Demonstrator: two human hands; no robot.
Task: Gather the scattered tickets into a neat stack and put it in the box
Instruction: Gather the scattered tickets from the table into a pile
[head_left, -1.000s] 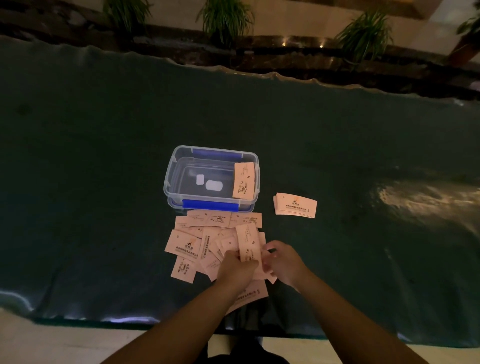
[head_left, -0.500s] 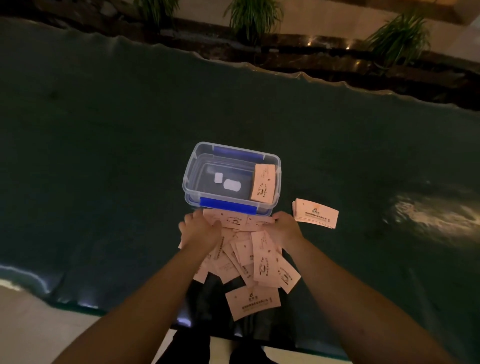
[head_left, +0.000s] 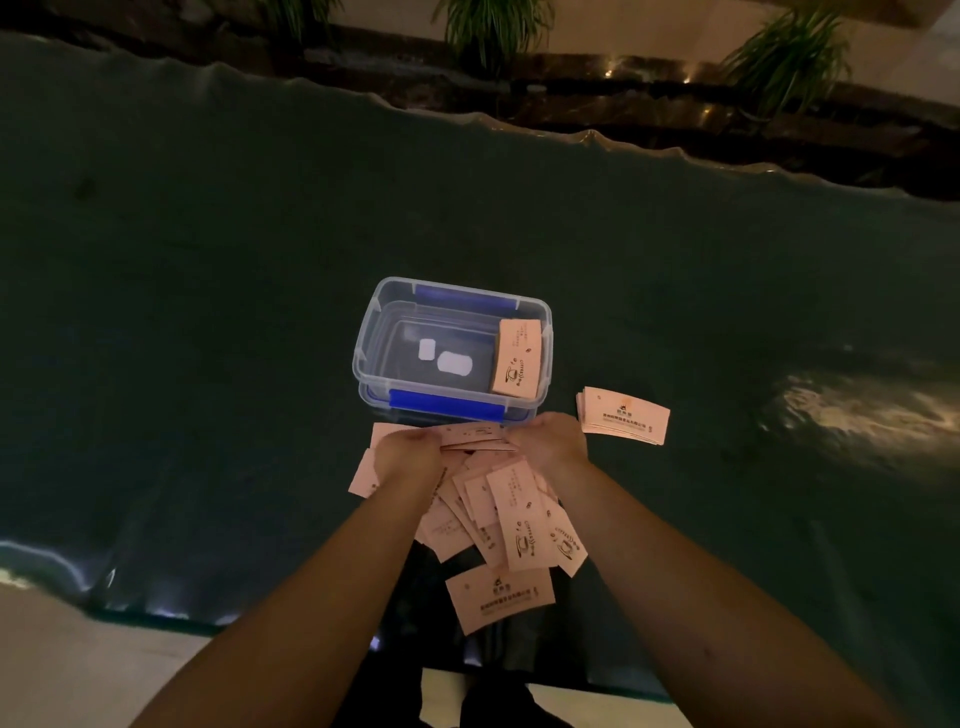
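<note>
**Both hands on the loose tickets in front of the box**

The left hand (head_left: 408, 453) and right hand (head_left: 550, 441) rest knuckles-up on the far edge of a loose pile of pink tickets (head_left: 498, 512), just in front of the box (head_left: 370, 332). Each hand is curled over the tickets, fingers bent down and pointing toward the other hand. A few tickets bridge the gap between the two hands, their ends tucked under the fingers on each side. Whether the fingers actually pinch these tickets or only press on them cannot be told from this angle.

The rest of the pile fans out toward the person, overlapping at many angles between the two forearms. One ticket (head_left: 500, 597) lies nearest the person, at the edge of the pile, printed side up. Another pokes out to the left of the left wrist.

The box is clear plastic with blue clips on its near and far sides, and it stands open on the dark green cloth (head_left: 208, 312). Inside it, against the right wall, sits a small stack (head_left: 518, 358) of tickets. Two white patches show on the box floor.

A second neat stack (head_left: 623, 417) lies on the cloth just right of the box, near the right hand but not touching it.

Potted plants (head_left: 493, 26) stand beyond the far edge of the cloth.
</note>
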